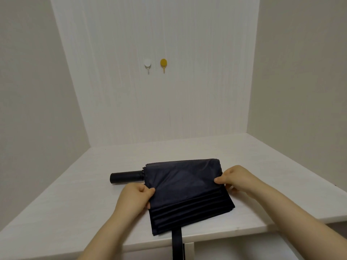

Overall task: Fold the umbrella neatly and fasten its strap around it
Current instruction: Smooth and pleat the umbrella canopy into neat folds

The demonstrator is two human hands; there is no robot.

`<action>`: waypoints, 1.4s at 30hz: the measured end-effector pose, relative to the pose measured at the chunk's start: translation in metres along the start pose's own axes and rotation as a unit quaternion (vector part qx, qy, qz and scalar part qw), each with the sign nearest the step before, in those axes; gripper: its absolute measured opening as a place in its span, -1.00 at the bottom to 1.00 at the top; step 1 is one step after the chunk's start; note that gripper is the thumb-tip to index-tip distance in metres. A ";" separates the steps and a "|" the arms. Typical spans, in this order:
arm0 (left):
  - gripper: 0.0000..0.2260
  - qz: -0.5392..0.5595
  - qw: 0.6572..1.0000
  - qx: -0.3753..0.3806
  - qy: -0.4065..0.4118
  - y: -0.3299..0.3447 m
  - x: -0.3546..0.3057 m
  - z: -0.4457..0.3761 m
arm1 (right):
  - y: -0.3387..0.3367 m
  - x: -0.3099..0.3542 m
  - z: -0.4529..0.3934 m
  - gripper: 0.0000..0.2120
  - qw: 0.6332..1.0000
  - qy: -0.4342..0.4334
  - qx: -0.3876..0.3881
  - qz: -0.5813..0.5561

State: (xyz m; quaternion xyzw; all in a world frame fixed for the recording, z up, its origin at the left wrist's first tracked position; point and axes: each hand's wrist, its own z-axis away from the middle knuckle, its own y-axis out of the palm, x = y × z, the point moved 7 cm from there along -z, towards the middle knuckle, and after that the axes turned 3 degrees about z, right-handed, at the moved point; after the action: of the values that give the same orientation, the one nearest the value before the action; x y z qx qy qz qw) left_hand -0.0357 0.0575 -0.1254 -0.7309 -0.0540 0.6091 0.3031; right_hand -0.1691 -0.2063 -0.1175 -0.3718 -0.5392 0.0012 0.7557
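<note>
White table (75,203) bears one navy umbrella (187,188), pinched by left hand (135,197) and right hand (234,179).

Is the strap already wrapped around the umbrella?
No: the strap hangs loose over the table's front edge, while the left hand and right hand pinch the umbrella's flattened fabric.

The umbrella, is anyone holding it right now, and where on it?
Yes. Both hands hold the umbrella by its pleated canopy fabric: the left hand pinches the edge near the handle, the right hand pinches the opposite edge. The strap hangs free.
</note>
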 end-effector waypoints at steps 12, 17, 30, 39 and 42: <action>-0.75 -0.220 0.972 -0.064 0.055 0.003 -0.005 0.005 | 0.010 0.007 -0.006 -0.54 0.983 -0.019 0.001 0.184; -0.75 -0.190 0.980 -0.034 0.041 0.005 0.000 0.000 | 0.009 0.008 -0.006 -0.53 0.981 -0.026 0.023 0.190; -0.66 -0.327 0.863 -0.066 0.380 0.024 -0.036 0.028 | 0.015 0.019 0.006 -0.71 0.908 -0.048 -0.092 0.405; -0.43 -0.352 0.829 0.065 0.429 0.044 -0.034 0.024 | 0.047 0.038 0.040 -0.51 0.764 -0.449 -0.151 0.438; -0.37 -0.319 0.857 0.140 0.380 0.048 -0.032 0.018 | 0.050 0.038 0.039 -0.43 0.768 -0.458 -0.089 0.438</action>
State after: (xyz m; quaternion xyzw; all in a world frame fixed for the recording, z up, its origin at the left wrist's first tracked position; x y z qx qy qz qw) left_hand -0.0747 0.0107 -0.1235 -0.7983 -0.0790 0.1548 0.5767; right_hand -0.1650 -0.1326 -0.1089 -0.5890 -0.5973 0.4541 0.3000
